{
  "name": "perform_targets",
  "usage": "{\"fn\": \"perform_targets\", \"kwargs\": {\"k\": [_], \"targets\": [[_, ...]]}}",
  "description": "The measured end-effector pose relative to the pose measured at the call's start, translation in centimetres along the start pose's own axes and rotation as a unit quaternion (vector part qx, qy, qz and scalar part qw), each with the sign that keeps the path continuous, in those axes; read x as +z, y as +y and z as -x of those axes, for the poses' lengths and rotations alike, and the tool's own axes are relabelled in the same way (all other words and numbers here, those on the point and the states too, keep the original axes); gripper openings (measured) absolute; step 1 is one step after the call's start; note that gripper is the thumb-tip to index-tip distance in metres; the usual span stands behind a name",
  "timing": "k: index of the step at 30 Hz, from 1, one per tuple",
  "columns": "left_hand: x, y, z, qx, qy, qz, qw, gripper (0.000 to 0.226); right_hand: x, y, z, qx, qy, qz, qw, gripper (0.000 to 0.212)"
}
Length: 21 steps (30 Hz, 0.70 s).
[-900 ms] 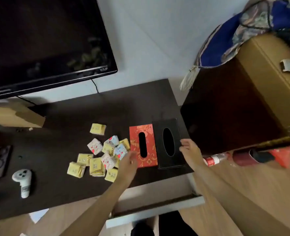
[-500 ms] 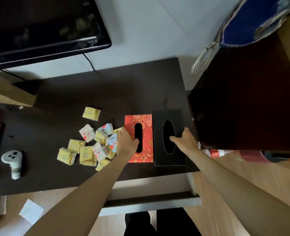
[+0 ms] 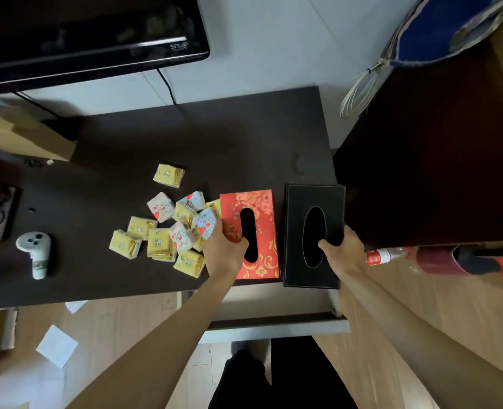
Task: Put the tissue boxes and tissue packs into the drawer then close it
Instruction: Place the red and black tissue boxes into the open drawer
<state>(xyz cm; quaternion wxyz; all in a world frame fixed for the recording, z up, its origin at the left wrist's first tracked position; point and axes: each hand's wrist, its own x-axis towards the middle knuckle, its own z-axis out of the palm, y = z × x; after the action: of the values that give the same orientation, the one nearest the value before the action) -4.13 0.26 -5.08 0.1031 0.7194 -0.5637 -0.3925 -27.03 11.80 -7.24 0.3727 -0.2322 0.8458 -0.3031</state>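
Dark matte tabletop (image 3: 155, 137) carries our things; below its front edge the drawer (image 3: 273, 323) stands open. Our right hand (image 3: 343, 252) grips the black leather-look box (image 3: 313, 278), thumb in its oval slot; our left hand (image 3: 225, 250) clasps the red floral box (image 3: 262, 208). Crinkly tissue packs (image 3: 161, 228) crowd leftward.

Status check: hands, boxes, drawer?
Left hand gripping red box; right hand gripping black box. Drawer open below. Tissue packs on desk.
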Motion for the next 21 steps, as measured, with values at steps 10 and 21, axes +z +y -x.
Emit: {"fn": "perform_targets", "kwargs": {"k": [10, 21], "targets": [[1.3, -10.6, 9.3, -0.003, 0.02, 0.106, 0.994, 0.061, 3.3, 7.8, 9.2, -0.024, 0.058, -0.074, 0.995, 0.035], [2.7, -16.6, 13.2, -0.015, 0.024, 0.049, 0.998, 0.029, 5.0, 10.7, 11.8, 0.011, 0.043, 0.023, 0.999, 0.049]]}}
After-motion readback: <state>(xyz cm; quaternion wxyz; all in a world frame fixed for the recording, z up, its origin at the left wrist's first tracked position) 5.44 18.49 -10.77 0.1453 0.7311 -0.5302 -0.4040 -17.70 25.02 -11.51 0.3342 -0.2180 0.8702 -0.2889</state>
